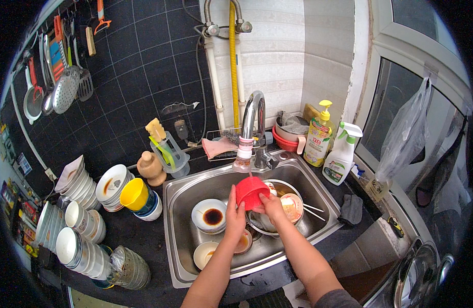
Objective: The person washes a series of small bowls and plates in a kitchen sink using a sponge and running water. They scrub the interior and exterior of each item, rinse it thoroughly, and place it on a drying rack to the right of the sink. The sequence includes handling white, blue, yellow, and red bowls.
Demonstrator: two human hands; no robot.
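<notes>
Both my hands hold a red bowl, tilted below the faucet and above the sink. My left hand is closed on its left side, and my right hand grips its right side. Behind my right hand sits a metal basin with dishes inside and white chopsticks sticking out. Left of my left hand, a stack of white bowls has dark sauce in the top one. A cream bowl and another small bowl, partly hidden by my left forearm, lie nearer.
Stacked dishes, a yellow bowl and a glass jar crowd the left counter. A yellow-capped pump bottle, a spray bottle and a dark cloth stand or lie right of the sink. Utensils hang at upper left.
</notes>
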